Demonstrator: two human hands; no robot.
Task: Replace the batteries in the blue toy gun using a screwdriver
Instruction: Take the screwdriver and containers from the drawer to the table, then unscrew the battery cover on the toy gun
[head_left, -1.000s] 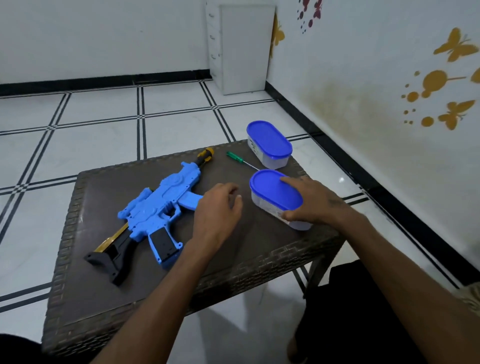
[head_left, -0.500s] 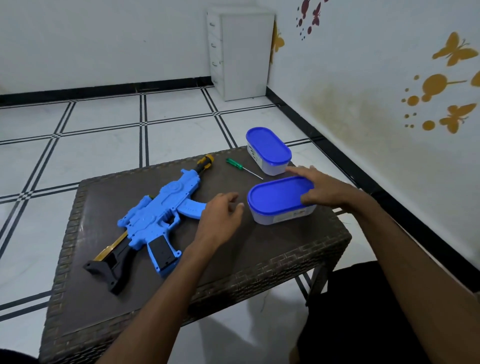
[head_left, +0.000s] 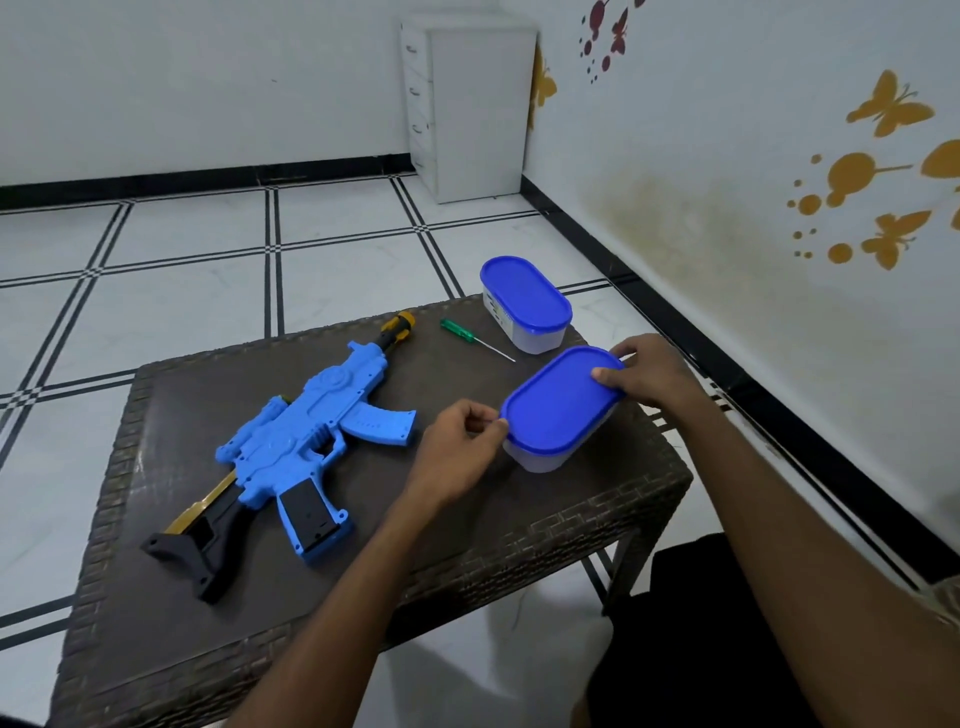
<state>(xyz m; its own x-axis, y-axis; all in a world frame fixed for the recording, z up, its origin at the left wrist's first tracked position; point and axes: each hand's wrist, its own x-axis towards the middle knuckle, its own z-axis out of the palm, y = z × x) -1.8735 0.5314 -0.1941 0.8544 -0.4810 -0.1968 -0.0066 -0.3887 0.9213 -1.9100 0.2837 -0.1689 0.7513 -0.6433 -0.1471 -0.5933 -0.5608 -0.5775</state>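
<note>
The blue toy gun (head_left: 306, 441) lies on its side on the dark woven table (head_left: 171, 613), its black stock toward me and its orange muzzle pointing away. A green-handled screwdriver (head_left: 470, 338) rests beyond it. Two clear containers with blue lids stand at the right. My right hand (head_left: 649, 376) grips the far end of the near container (head_left: 558, 408), thumb on the lid. My left hand (head_left: 457, 449) pinches the lid's near-left edge. The lid still sits on the box. The far container (head_left: 524, 304) stands untouched. What the containers hold is hidden.
The table's right and front edges drop to a white tiled floor with black lines. A white drawer cabinet (head_left: 467, 104) stands in the corner. The wall with butterfly stickers runs along the right side. My dark-clothed legs show below the table at the right.
The near container has been turned and shifted on the table. My right hand slid to its far end, and my left hand moved right from beside the gun onto the lid's edge.
</note>
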